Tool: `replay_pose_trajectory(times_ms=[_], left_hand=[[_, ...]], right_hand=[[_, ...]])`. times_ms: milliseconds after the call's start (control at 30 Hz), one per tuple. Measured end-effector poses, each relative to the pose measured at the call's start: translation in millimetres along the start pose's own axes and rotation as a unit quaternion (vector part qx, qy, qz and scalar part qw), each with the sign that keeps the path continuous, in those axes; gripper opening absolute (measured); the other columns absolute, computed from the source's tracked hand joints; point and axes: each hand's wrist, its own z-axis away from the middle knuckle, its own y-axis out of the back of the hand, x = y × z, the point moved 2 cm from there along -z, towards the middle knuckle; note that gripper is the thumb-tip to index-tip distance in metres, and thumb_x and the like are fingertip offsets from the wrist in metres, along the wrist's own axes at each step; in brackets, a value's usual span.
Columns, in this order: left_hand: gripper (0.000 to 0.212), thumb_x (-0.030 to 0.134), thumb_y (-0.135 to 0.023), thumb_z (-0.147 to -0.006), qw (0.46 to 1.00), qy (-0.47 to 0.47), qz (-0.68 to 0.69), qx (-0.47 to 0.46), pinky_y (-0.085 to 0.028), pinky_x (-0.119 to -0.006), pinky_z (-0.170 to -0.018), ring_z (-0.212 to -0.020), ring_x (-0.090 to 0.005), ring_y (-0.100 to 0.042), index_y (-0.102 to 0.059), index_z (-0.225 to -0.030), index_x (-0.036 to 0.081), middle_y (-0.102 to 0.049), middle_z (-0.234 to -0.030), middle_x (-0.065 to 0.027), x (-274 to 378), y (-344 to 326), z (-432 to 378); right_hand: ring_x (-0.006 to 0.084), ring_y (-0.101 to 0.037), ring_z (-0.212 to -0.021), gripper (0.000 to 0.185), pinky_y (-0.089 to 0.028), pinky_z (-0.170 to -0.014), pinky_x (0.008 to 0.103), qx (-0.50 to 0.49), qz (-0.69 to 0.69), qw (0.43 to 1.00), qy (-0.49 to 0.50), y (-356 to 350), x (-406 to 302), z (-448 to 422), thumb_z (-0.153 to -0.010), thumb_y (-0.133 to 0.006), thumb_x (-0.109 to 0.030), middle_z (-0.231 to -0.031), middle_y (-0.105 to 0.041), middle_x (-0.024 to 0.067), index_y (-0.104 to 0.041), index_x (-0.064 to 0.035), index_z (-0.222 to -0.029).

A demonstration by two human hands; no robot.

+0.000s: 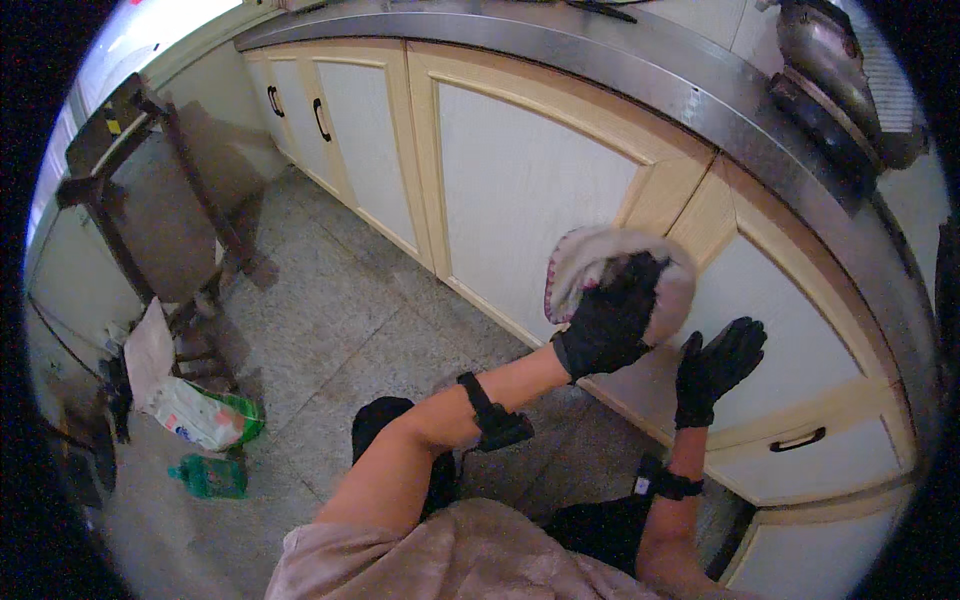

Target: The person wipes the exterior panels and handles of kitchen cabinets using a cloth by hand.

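Observation:
My left hand [611,322], in a black glove, holds a pale cloth [577,259] with a pink stitched edge against the cabinet front, where two cabinet doors meet. The cloth is slightly blurred, and part of it is hidden under the glove. To its right my right hand [716,367], also gloved in black, is raised with nothing in it, flat beside a white cabinet door panel [787,315] in a light wood frame. Another white door panel [517,165] lies behind and left of the cloth.
A steel countertop edge [525,26] curves above the cabinets. At the right, a dark metal appliance [825,90] stands by the counter. A dark wooden chair [157,202] is at the left; near it on the tiled floor [337,315] lie a plastic packet [199,412] and a green bottle [214,476].

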Motion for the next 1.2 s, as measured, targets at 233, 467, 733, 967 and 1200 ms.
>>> replay_pose_trajectory(times_ms=[233,467,733,967,1200], left_hand=[[0.076,0.028,-0.055,-0.082,0.943,0.247,-0.052,0.219,-0.014,-0.041,-0.106,-0.128,-0.0350,-0.021,-0.013,-0.133,-0.009,-0.022,-0.136,-0.0260,-93,33,-21],[0.065,0.029,-0.053,-0.085,0.913,0.226,0.021,0.339,-0.024,-0.037,-0.098,-0.116,-0.0314,-0.034,-0.023,-0.131,-0.007,-0.037,-0.126,-0.0224,-187,75,-74],[0.080,0.032,-0.055,-0.079,0.970,0.117,-0.073,0.199,-0.006,-0.043,-0.107,-0.130,-0.0370,-0.013,-0.012,-0.134,-0.008,-0.016,-0.139,-0.0251,-108,21,-47],[0.090,0.039,-0.067,-0.064,0.994,-0.087,-0.030,0.056,-0.013,-0.046,-0.105,-0.125,-0.0372,-0.024,-0.024,-0.131,-0.002,-0.027,-0.135,-0.0208,-88,38,-43],[0.091,0.032,-0.067,-0.071,0.951,0.182,-0.017,0.248,-0.021,-0.039,-0.104,-0.123,-0.0352,-0.030,-0.014,-0.134,-0.005,-0.031,-0.132,-0.0228,-180,66,-52]], right_hand=[[0.0343,-0.013,-0.132,0.077,-0.005,-0.106,0.0480,-0.001,0.007,1.000,-0.002,-6,10,8,-0.075,-0.057,-0.040,-0.141,-0.020,0.0190,-0.026,-0.0006,-0.134],[0.0347,-0.014,-0.132,0.076,-0.007,-0.106,0.0482,0.051,0.011,0.998,0.025,-12,14,8,-0.074,-0.055,-0.039,-0.141,-0.021,0.0194,-0.028,-0.0006,-0.133],[0.0360,-0.010,-0.132,0.078,-0.003,-0.106,0.0493,0.072,0.036,0.997,0.010,-18,13,9,-0.074,-0.052,-0.039,-0.142,-0.016,0.0200,-0.023,0.0004,-0.135],[0.0340,-0.009,-0.133,0.075,-0.002,-0.107,0.0463,0.079,0.044,0.996,-0.003,-25,16,10,-0.076,-0.047,-0.039,-0.143,-0.013,0.0199,-0.022,0.0012,-0.135],[0.0308,-0.017,-0.132,0.072,-0.008,-0.107,0.0437,0.137,0.011,0.990,0.020,-12,5,1,-0.077,-0.052,-0.034,-0.142,-0.020,0.0161,-0.024,-0.0017,-0.135]])
